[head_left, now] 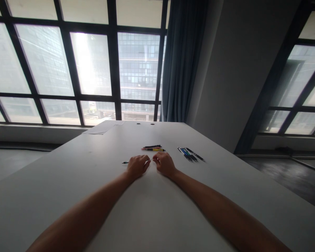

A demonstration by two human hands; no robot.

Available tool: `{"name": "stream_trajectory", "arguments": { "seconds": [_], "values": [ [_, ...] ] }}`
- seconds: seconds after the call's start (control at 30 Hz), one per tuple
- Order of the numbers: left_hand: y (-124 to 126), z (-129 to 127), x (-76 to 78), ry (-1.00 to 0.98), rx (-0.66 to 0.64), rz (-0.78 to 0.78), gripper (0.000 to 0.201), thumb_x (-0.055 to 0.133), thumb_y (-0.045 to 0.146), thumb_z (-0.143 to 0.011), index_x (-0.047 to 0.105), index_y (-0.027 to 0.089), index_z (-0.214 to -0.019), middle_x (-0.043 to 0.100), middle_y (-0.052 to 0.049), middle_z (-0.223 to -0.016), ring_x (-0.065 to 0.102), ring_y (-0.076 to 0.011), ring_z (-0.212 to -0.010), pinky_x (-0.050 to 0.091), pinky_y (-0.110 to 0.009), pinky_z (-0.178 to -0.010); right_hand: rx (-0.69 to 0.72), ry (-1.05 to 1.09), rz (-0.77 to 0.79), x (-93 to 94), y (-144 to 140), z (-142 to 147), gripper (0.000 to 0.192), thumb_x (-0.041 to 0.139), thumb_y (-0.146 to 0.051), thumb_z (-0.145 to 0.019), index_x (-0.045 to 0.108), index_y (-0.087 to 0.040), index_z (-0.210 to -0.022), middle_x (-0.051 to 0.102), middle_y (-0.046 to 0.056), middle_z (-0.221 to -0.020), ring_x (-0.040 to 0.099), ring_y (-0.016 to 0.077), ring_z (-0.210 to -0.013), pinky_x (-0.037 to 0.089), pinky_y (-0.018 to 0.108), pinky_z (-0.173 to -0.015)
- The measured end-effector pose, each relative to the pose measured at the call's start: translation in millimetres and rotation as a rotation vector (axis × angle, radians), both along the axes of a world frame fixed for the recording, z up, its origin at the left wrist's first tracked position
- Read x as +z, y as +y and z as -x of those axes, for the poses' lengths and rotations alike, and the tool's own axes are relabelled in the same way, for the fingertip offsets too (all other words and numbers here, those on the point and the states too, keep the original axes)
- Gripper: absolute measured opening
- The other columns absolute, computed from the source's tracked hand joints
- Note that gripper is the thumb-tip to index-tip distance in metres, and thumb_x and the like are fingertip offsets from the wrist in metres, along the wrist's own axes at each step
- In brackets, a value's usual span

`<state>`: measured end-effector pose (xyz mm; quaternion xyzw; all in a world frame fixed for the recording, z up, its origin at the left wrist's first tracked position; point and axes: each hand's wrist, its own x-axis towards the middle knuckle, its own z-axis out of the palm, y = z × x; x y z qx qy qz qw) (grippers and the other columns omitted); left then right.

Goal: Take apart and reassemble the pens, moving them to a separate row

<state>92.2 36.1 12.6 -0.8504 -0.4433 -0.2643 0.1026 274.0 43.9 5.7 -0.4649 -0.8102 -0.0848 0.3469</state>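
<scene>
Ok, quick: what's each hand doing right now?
Left hand: curled shut on a pen lying on the table.
Right hand: curled at the pen's other end; grip cannot be told.

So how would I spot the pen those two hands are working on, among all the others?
Start at the big white table under the windows and follow both forearms to where the left hand and right hand meet. The pen lies crosswise under them, its dark tip poking out past the left hand. Unlike the yellow-and-black bunch and the blue-and-black bunch beyond, it lies alone and is in hand.
</scene>
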Motion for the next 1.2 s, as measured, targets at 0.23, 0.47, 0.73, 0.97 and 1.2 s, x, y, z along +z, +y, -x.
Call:
{"name": "stream_trajectory", "arguments": {
  "seconds": [0.23,0.47,0.73,0.97,1.2],
  "values": [
    [0.8,1.5,-1.9,-0.007,0.038,0.007,0.022,0.045,0.033,-0.091,0.064,0.020,-0.091,0.070,-0.004,-0.082,0.064,-0.0176,-0.075,0.043,-0.027,-0.067,-0.069,0.010,0.008,0.0,5.0,-11.6,0.012,0.056,-0.008,-0.081,0.064,-0.017,-0.081,0.067,0.004,-0.087,0.059,0.0171,-0.081,0.037,0.030,-0.078],
    [6.0,1.4,-7.2,-0.036,-0.024,-0.001,0.021,0.046,0.032,-0.091,0.065,0.021,-0.092,0.071,-0.004,-0.085,0.065,-0.0170,-0.077,0.043,-0.026,-0.069,0.146,-0.003,-0.015,-0.6,0.2,-8.6,0.008,0.059,-0.015,-0.084,0.066,-0.019,-0.088,0.066,0.004,-0.087,0.059,0.0155,-0.076,0.040,0.031,-0.081],
    [3.4,2.9,-4.3,-0.024,-0.100,-0.015,0.025,0.044,0.032,-0.093,0.066,0.022,-0.098,0.070,-0.003,-0.086,0.064,-0.0156,-0.076,0.043,-0.025,-0.067,0.188,0.024,-0.023,-1.8,-1.7,-6.2,0.005,0.059,-0.015,-0.083,0.063,-0.018,-0.084,0.064,0.003,-0.084,0.057,0.0149,-0.074,0.039,0.031,-0.080],
    [4.5,3.8,-4.6,-0.028,-0.112,-0.030,0.021,0.046,0.027,-0.092,0.066,0.023,-0.094,0.069,-0.002,-0.084,0.063,-0.0151,-0.075,0.041,-0.024,-0.065,0.214,0.064,-0.016,0.9,-2.8,-4.5,0.005,0.059,-0.013,-0.082,0.060,-0.018,-0.080,0.063,0.002,-0.083,0.055,0.0134,-0.070,0.039,0.030,-0.079],
    [4.3,4.8,-4.3,-0.028,-0.120,-0.037,0.021,0.045,0.029,-0.092,0.065,0.023,-0.093,0.069,-0.002,-0.083,0.063,-0.0151,-0.074,0.041,-0.024,-0.064,0.227,0.057,-0.029,-1.4,-1.3,-3.8,0.006,0.059,-0.013,-0.083,0.058,-0.018,-0.083,0.061,0.003,-0.089,0.056,0.0144,-0.076,0.039,0.030,-0.079]
  ]
}}
